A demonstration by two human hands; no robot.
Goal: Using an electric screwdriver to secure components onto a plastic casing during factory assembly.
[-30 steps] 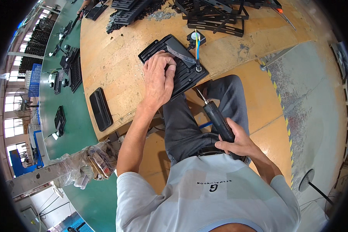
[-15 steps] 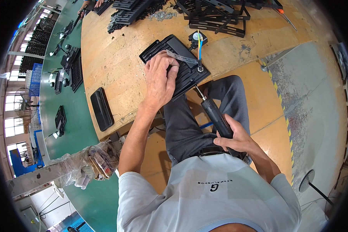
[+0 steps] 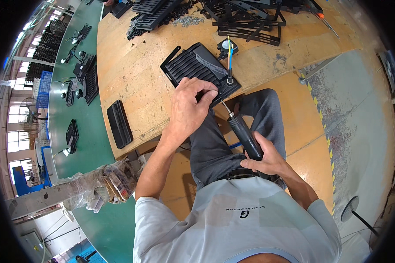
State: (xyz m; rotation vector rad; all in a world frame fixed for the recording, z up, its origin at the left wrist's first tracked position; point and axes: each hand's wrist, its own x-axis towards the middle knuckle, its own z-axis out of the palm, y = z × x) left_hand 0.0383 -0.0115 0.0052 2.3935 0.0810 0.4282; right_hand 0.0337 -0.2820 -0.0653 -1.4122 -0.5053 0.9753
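On the bench edge in front of me lies a black ribbed floodlight housing (image 3: 186,66), ribs up. Blue and yellow-green wires (image 3: 230,61) rise from a nut at its right corner, and a small sensor with a white dome (image 3: 226,45) sits beyond. My left hand (image 3: 189,105) bends over the near side, thumb and forefinger pinched together; whatever they hold is too small to make out. My right hand (image 3: 267,157) grips a black electric screwdriver (image 3: 245,136) from below. Its bit points up at the housing's near edge, close to my left fingertips; contact cannot be told.
A black flat case (image 3: 120,124) lies on the bench to the left. Black brackets (image 3: 250,22) are heaped at the back, beside loose screws (image 3: 188,20) and an orange-handled screwdriver (image 3: 322,16). More lamp parts (image 3: 90,79) rest on the green table at left.
My left hand has slid off the ribs toward the near edge, and its fingers have come together near the bit. A bracket arm now shows at the housing's left. My right hand has barely moved.
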